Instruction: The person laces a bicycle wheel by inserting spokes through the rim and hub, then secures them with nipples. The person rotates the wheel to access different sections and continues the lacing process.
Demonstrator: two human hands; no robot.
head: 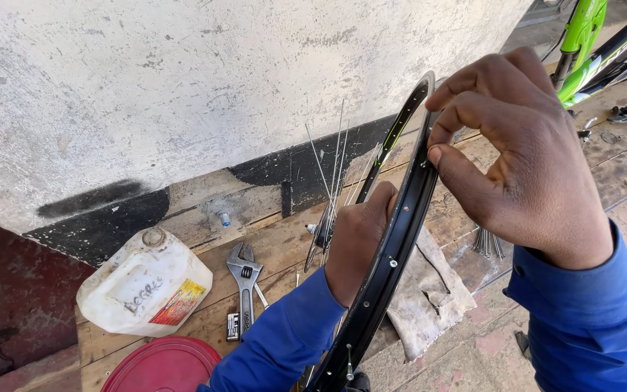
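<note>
Right hand pinches at bicycle rim; left hand grips inside. Loose spokes could slip free if rim tilts.

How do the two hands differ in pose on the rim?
The left hand sits low behind the black rim, among the spokes; the right hand is raised in front. The left looks closed, its fingers hidden; the right pinches thumb and fingers at the rim's upper edge. Both wear blue sleeves.
</note>
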